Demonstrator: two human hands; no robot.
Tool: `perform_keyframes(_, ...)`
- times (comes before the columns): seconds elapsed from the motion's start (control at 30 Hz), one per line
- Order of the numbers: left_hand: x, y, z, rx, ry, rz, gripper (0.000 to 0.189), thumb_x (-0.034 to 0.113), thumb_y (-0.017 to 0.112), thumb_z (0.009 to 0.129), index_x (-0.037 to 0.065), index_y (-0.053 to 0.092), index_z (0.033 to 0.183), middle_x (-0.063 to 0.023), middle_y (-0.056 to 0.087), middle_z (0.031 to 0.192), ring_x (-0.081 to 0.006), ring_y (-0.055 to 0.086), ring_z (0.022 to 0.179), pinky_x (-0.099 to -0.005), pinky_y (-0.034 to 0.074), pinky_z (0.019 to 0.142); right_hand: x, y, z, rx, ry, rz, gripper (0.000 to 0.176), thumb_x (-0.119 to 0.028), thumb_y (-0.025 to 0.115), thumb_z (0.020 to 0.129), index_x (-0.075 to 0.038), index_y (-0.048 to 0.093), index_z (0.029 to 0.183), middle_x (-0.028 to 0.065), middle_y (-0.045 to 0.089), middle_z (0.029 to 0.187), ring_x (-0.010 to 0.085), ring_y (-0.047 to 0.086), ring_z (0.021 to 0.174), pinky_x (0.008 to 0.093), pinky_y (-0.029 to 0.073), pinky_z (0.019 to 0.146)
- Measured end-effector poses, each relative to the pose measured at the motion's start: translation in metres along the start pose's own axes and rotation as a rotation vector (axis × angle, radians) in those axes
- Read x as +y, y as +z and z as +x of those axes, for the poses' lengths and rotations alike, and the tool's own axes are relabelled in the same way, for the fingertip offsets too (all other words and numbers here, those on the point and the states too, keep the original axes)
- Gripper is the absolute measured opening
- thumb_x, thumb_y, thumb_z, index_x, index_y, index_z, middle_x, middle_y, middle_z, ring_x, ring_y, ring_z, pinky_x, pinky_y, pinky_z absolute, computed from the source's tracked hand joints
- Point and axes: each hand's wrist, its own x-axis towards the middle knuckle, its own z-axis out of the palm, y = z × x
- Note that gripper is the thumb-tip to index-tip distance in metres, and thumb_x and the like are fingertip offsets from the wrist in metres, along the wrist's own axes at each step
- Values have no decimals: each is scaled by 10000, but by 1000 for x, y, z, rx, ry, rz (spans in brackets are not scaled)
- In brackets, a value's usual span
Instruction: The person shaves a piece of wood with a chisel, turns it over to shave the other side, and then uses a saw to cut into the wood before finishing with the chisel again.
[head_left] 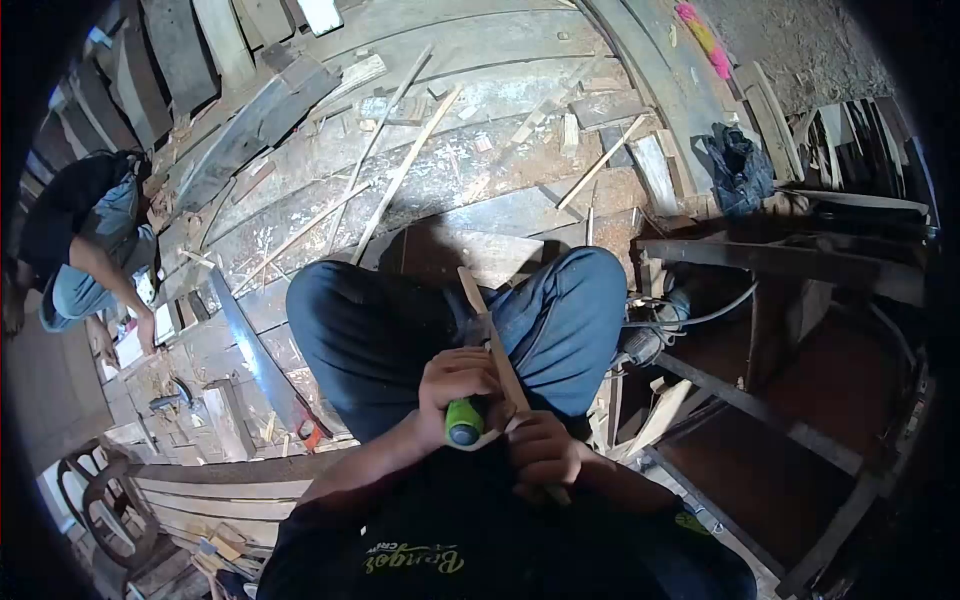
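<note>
Wood strip in R fingers, green tool prob. in L fingers.

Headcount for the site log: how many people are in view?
2: the wearer, seated at centre, left hand on a tool, right hand on a strip; a co-worker crouching at the left edge. Others may be hidden.

Dim, fisheye-warped, dark vignetted edges

Dark blue trousers, creased at the knees. Black shirt, yellow-green lettering on the chest, reads upside down from here. Forearms uncovered; left hand and right hand bare.
</note>
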Motion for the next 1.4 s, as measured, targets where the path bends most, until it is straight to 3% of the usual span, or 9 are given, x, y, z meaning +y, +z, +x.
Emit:
perform_keyframes(0.07, 14, -7, 0, 27, -79, -81, 197, 19, 711, 687, 58, 519, 672, -66, 528, 598, -240, 544, 505, -327, 405, 484, 0, -1, -6, 25, 4, 31, 273, -99, 659, 798, -95, 449, 624, 21, 441, 574, 200, 444, 452, 361, 409, 506)
perform_keyframes(0.33, 4, -7, -13, 211, -193, -62, 191, 26, 705, 709, 39, 520, 665, -69, 532, 587, -214, 546, 526, -308, 409, 486, -7, -1, -5, 45, 32, 26, 263, -94, 656, 812, -84, 444, 658, 35, 450, 588, 208, 444, 456, 387, 432, 516)
perform_keyframes(0.43, 14, -8, -11, 101, -71, -137, 194, 37, 708, 711, 39, 519, 669, -69, 530, 589, -221, 549, 512, -313, 417, 489, -6, 1, -9, 65, 31, 11, 242, -91, 662, 810, -80, 457, 680, 42, 465, 604, 216, 462, 474, 402, 449, 541)
perform_keyframes(0.83, -11, -2, -21, 181, -58, -64, 208, 46, 727, 754, 43, 532, 684, -43, 501, 567, -213, 523, 501, -318, 397, 504, 0, 1, -11, 83, -27, 39, 210, -94, 675, 814, -70, 481, 738, 45, 471, 611, 223, 473, 477, 415, 455, 546)
perform_keyframes(1.0, 21, -2, -9, 114, -40, -171, 216, 19, 737, 722, 39, 524, 691, -60, 522, 615, -218, 525, 531, -319, 396, 512, -1, 3, -21, 127, -24, -26, 196, -92, 672, 807, -69, 493, 731, 47, 463, 595, 221, 472, 472, 408, 445, 532)
perform_keyframes(1.07, 3, -1, -18, 159, -79, -112, 225, 35, 742, 741, 39, 522, 694, -62, 521, 614, -217, 526, 538, -319, 396, 511, -1, 2, -22, 88, -23, 20, 255, -138, 746, 771, -60, 503, 781, 81, 511, 673, 264, 530, 545, 445, 499, 584)
perform_keyframes(1.17, 4, -4, -21, 170, -186, -28, 236, 72, 737, 784, 42, 518, 703, -59, 522, 612, -213, 532, 558, -319, 397, 513, 1, 4, -11, 115, -21, 77, 209, -110, 673, 806, -56, 509, 689, 56, 466, 592, 215, 466, 467, 387, 436, 526)
perform_keyframes(1.27, 26, -6, -15, 161, -65, -205, 220, 66, 725, 787, 56, 516, 717, -44, 525, 613, -211, 523, 551, -331, 395, 521, 1, 9, -21, 234, -31, 3, 207, -119, 683, 802, -49, 519, 696, 56, 477, 593, 213, 464, 470, 389, 437, 529)
perform_keyframes(1.4, 1, -2, -27, 97, -75, -16, 232, 86, 741, 799, 50, 525, 723, -47, 530, 627, -213, 529, 542, -336, 402, 534, 0, 12, -23, 269, -54, -47, 205, -125, 673, 809, -54, 523, 690, 67, 494, 602, 222, 485, 485, 417, 472, 564)
